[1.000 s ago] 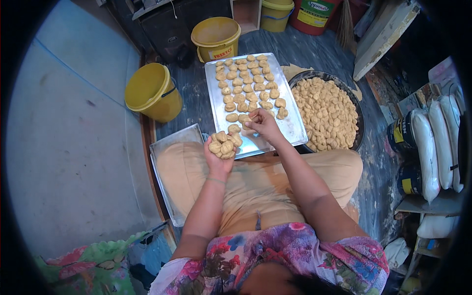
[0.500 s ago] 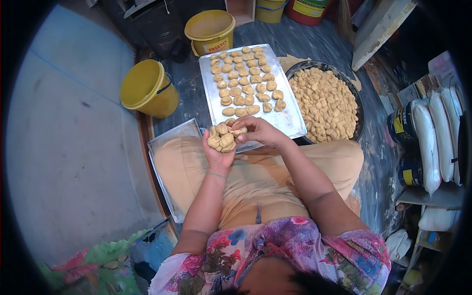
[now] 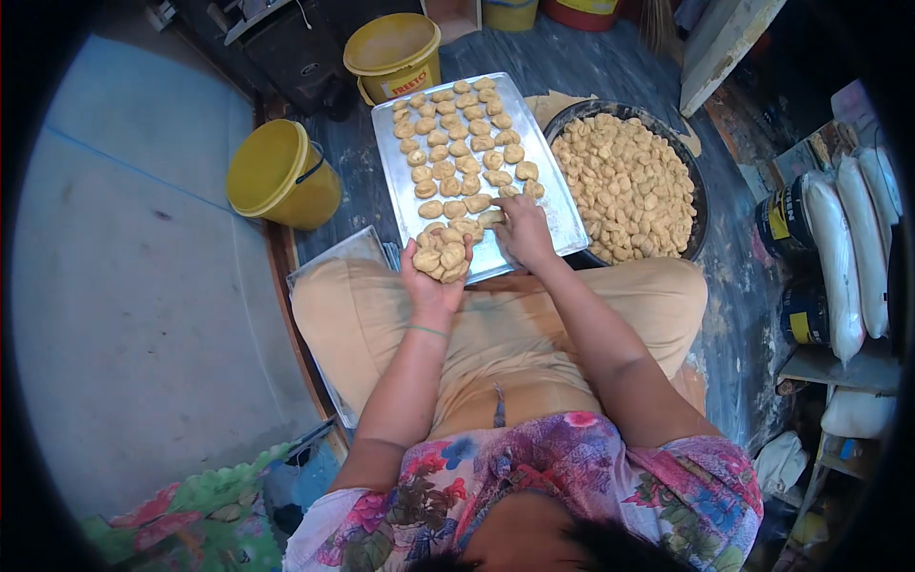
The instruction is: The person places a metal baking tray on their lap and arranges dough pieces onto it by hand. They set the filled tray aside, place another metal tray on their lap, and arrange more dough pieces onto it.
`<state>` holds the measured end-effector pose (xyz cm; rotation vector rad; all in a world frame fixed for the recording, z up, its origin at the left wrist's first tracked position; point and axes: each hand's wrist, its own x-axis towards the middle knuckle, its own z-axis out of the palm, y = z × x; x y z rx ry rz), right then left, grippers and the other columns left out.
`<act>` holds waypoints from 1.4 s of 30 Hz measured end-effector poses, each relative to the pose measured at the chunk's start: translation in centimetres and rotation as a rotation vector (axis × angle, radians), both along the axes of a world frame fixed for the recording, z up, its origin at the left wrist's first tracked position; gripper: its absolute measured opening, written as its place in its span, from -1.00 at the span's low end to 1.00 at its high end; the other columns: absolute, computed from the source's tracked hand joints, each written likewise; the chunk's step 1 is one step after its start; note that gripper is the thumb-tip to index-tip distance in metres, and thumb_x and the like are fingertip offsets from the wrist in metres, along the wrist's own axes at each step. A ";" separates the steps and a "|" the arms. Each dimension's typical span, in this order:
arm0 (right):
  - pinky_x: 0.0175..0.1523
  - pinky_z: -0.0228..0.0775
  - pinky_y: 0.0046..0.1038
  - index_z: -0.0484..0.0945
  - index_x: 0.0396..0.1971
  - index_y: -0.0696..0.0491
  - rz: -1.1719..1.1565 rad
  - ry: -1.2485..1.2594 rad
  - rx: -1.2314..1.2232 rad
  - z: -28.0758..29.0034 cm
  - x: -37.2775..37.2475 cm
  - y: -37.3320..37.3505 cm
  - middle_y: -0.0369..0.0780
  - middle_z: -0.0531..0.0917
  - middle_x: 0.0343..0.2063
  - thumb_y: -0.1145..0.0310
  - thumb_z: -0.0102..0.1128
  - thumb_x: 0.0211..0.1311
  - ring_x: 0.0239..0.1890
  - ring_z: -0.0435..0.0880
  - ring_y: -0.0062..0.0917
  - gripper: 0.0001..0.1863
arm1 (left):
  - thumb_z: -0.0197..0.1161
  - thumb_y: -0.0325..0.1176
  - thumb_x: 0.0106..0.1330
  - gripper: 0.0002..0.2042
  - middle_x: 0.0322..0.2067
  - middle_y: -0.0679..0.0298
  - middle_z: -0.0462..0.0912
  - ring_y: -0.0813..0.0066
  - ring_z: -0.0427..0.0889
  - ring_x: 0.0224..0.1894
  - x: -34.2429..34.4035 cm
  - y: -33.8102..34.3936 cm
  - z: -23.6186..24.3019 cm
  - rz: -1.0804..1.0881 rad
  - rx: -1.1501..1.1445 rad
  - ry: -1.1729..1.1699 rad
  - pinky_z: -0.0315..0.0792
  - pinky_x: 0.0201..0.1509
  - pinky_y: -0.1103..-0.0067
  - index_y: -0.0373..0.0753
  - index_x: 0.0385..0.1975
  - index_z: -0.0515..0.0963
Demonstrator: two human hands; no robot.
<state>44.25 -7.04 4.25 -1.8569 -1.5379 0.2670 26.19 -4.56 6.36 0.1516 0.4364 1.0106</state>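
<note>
1 dough pc [image 3: 491,218] at R fingertips [image 3: 502,203]

A dark, grey-streaked floor [image 3: 505,55] is bordered on the left by a pale wall [image 3: 143,248].
Between them, a brown wooden strip [image 3: 279,253] is seen; at upper right a whitish board [image 3: 729,52] (whether a door, it cannot be told) is slanted; a shelf [image 3: 845,369] is placed at right.
</note>
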 end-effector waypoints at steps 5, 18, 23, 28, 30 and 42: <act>0.05 0.24 -0.27 0.57 -0.11 -0.02 0.109 -0.041 -0.038 -0.7 0.2 -0.2 -0.16 0.52 -0.17 0.46 0.21 -0.07 -0.07 0.46 -0.23 -0.60 | -0.05 0.06 0.27 -0.54 -0.11 0.14 0.53 0.05 0.50 -0.06 0.2 0.0 0.1 -0.034 0.012 0.035 0.44 -0.07 0.26 -0.23 -0.13 0.45; -0.16 0.33 -0.31 0.54 -0.31 0.02 0.355 -0.131 -0.280 1.1 -1.2 -1.7 -0.15 0.48 -0.26 0.46 0.25 -0.10 -0.22 0.48 -0.24 -0.75 | -0.09 0.07 0.27 -0.54 -0.13 0.17 0.54 0.07 0.55 -0.11 0.3 0.1 0.8 0.049 -0.037 0.097 0.49 -0.17 0.28 -0.22 -0.15 0.44; -0.06 0.37 -0.24 0.54 -0.32 0.12 -0.098 0.402 0.138 1.1 2.3 -1.2 -0.11 0.56 -0.30 0.42 0.23 0.03 -0.13 0.50 -0.15 -0.81 | -0.08 0.06 0.26 -0.54 -0.09 0.12 0.52 0.06 0.53 -0.05 0.4 -0.1 0.4 0.013 0.019 0.056 0.48 -0.09 0.25 -0.22 -0.13 0.44; -0.08 0.38 -0.28 0.55 -0.32 0.13 -0.020 0.023 -0.048 -0.3 3.1 -0.6 -0.19 0.57 -0.24 0.38 0.28 -0.01 -0.09 0.50 -0.20 -0.77 | -0.07 0.04 0.26 -0.54 -0.07 0.06 0.51 0.05 0.52 -0.03 1.1 -0.4 0.5 -0.041 0.044 0.018 0.46 -0.02 0.22 -0.24 -0.09 0.43; -0.06 0.35 -0.46 0.56 -0.28 0.09 -0.085 0.031 0.127 -0.6 2.7 -0.9 -0.17 0.56 -0.34 0.38 0.27 0.07 -0.24 0.52 -0.45 -0.79 | -0.08 0.03 0.26 -0.53 -0.06 0.06 0.51 0.05 0.52 -0.03 1.4 -0.6 1.1 -0.043 -0.020 0.092 0.45 0.01 0.21 -0.25 -0.07 0.43; -0.11 0.42 -0.56 0.46 -0.16 0.10 0.209 1.151 0.030 2.8 3.0 -1.6 -0.30 0.58 -0.25 0.47 0.30 0.11 -0.21 0.56 -0.64 -0.71 | -0.09 0.02 0.26 -0.54 -0.11 0.03 0.53 0.07 0.54 -0.09 2.0 -1.5 2.0 -0.164 -0.017 0.128 0.50 -0.14 0.28 -0.26 -0.10 0.43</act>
